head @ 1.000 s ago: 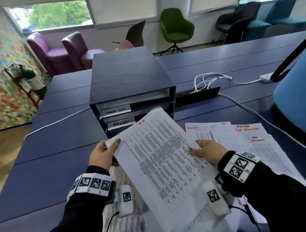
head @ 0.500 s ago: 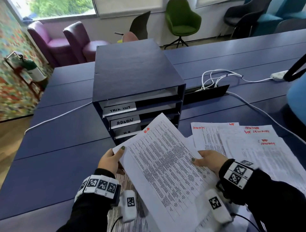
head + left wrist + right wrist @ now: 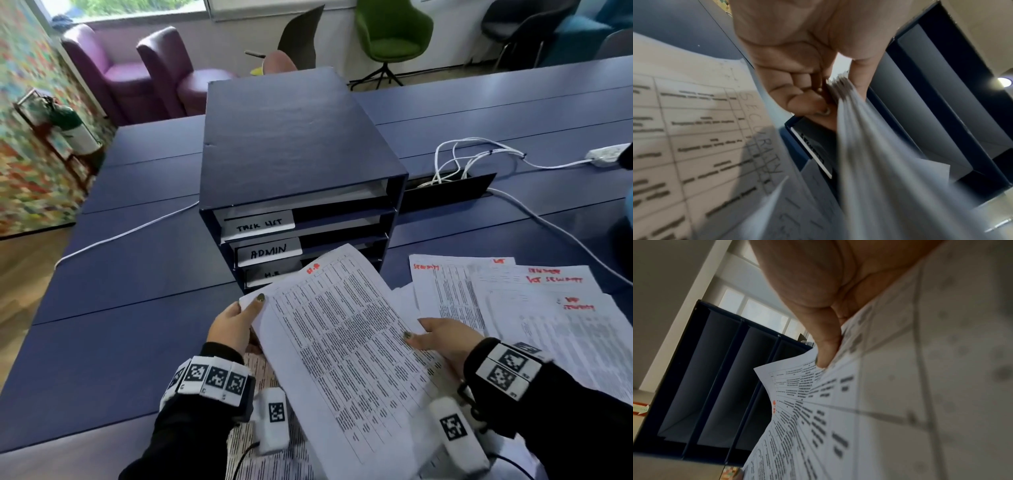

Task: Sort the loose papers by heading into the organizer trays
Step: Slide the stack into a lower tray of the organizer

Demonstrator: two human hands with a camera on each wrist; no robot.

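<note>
So the sheaf of papers (image 3: 346, 346) is pinched at both side edges, left hand (image 3: 233, 325) and right hand (image 3: 442, 342), held tilted, probably to read its red heading. Just past the grip: the organizer (image 3: 294, 164). Loose sheets (image 3: 534, 308) lie beside the right hand.

Black sleeves (image 3: 191, 442), checker-marked wristbands (image 3: 214, 378), seemingly dark nails.
</note>
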